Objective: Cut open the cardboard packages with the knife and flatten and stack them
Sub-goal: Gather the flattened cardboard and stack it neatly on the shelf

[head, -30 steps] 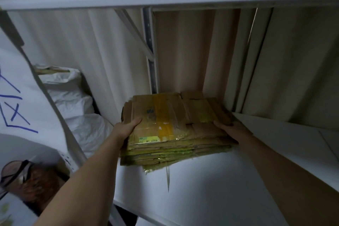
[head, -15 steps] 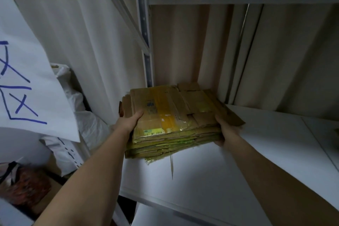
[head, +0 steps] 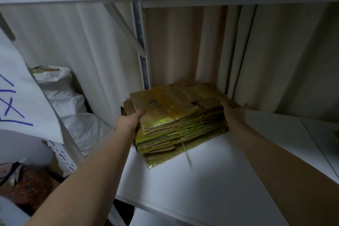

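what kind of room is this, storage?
Probably a storeroom or stock corner. A white metal rack shelf with a slotted upright post holds a stack of flattened brown cardboard boxes, gripped by both hands. White woven sacks are piled beside the rack, and a pale curtain hangs behind.

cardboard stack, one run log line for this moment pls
stack: flattened, on white shelf | left hand: grips left edge | right hand: holds right side | knife: not in view

storeroom, white metal shelving, stuffed sacks
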